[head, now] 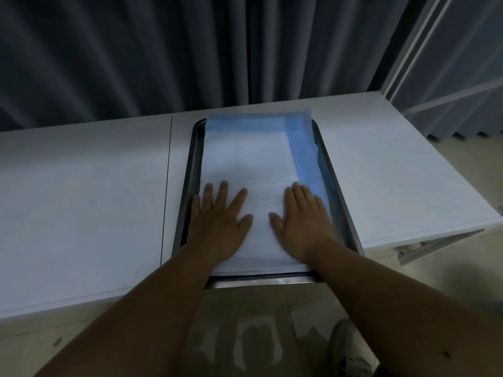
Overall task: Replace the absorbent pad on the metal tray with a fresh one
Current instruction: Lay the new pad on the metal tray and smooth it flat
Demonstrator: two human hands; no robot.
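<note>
1. Absorbent pad fills the metal tray, and the tray sits on the white table with its near edge jutting out past the table's front; near to far now.
2. Closest in, bare forearms reach forward from the bottom corners over a pale, glossy tiled floor, with a grey shoe at lower right.
3. Next, the tray's near rim: a shiny, flat steel lip, rounded at the corners, with the pad's near edge lying just inside it.
4. Left hand lies palm-down on the pad's white, soft-looking surface, fingers spread flat, gripping nothing.
5. Right hand is flat too, fingers closer together, thumb out, its outer edge on the pad's blue border.
6. That smooth blue border runs along the right side and across the far end, framing the white rectangular middle, which shows faint fold creases.
7. At the far right corner, the pad lifts up over the tray's rim.
8. A thin dark seam splits the matte tabletop left of the tray.
9. Farthest back, a dark grey curtain hangs in heavy vertical folds.
</note>
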